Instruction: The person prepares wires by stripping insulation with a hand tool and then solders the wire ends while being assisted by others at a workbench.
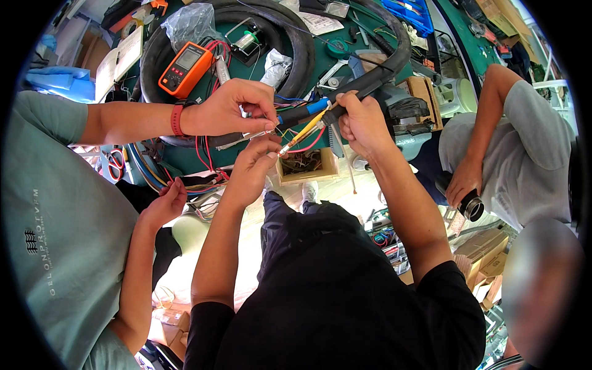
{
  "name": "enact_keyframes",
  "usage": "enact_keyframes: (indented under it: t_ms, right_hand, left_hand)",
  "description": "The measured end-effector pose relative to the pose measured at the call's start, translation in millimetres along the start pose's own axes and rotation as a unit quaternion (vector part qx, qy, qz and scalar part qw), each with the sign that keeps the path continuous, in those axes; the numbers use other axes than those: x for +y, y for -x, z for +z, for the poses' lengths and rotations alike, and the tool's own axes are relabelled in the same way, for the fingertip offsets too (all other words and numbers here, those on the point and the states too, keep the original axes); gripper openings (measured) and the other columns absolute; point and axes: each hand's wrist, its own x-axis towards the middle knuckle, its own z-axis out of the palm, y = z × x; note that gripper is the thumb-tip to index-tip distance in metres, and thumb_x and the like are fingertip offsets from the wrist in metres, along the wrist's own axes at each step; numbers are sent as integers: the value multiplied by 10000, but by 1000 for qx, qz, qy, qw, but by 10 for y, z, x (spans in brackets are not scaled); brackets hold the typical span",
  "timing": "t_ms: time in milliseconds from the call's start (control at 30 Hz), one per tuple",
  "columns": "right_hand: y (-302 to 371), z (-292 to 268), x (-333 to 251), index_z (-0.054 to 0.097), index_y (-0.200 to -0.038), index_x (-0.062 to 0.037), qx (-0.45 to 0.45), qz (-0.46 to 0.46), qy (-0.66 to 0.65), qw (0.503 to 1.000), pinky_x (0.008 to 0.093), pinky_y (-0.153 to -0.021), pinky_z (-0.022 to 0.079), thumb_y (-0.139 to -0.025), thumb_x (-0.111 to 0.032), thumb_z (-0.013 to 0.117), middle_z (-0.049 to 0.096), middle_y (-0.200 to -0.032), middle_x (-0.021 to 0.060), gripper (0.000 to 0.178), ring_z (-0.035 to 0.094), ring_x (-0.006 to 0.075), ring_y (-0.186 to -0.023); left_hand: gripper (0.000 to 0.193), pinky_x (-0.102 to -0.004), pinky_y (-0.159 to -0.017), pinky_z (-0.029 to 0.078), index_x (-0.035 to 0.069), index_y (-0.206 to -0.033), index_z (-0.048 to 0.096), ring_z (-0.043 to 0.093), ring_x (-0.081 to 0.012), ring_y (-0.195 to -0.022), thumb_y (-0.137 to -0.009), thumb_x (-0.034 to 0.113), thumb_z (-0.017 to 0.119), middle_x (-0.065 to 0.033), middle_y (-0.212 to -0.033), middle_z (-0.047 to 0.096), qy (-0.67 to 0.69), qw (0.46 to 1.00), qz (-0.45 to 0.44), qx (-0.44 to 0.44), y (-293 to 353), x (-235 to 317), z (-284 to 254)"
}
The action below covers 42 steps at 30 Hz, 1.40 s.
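My right hand (365, 123) is closed round a thick black cable (379, 75), near the end where several coloured wires come out. Pinched between thumb and fingers of my left hand (251, 169) is the metal end of a yellow wire (311, 128). A pink-red wire (310, 145) curves just below it. Blue tape or sleeve (317, 107) covers another branch beside the black cable. Close above my left hand, a co-worker's hand (237, 111) with a red wristband holds a thin piece by the wires; its exact kind is hard to make out.
The green table holds an orange meter (185, 69), coils of black cable (301, 37), a solder spool (248, 42) and a plastic bag (192, 26). Below the wires stands a wooden box (308, 175) with scraps. At right another person holds a dark cylinder (472, 206).
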Motion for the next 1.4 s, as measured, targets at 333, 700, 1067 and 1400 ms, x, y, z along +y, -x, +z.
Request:
enact_keyframes:
  t_ms: [333,700,1067,1400]
  right_hand:
    - [-90,-9,-16,471,-702,-89,4,25,-2,1000,233,-338,241,-881,-142,582,377,-494,-29,216,323,64,-360]
    - [-102,29,-43,475,-731,-89,-3,30,15,999,220,-341,240,-908,-157,567,361,-481,-38,211,324,54,-358]
    - [-118,16,-23,488,-746,-72,1,29,15,999,226,-346,247,-909,-161,566,369,-485,-32,201,329,64,-360]
    - [-113,24,-31,485,-729,-73,-6,31,16,999,225,-350,250,-901,-161,571,371,-490,-31,213,332,65,-374]
  left_hand:
    - [207,-323,-946,367,-23,-946,618,507,-207,-1034,-857,120,498,-108,-1083,554,-3,1000,8,-3,-4,25,9]
    - [208,-316,-946,367,-13,-953,633,512,-201,-1049,-858,109,494,-110,-1123,554,7,1000,7,-11,-3,0,-17]
    - [209,-317,-954,367,-7,-955,653,505,-204,-1087,-849,92,501,-130,-1173,544,22,1000,6,-6,-2,-44,-13]
    - [209,-318,-962,367,-13,-964,651,512,-206,-1090,-854,83,502,-134,-1187,538,48,999,-1,-6,7,-59,-12]
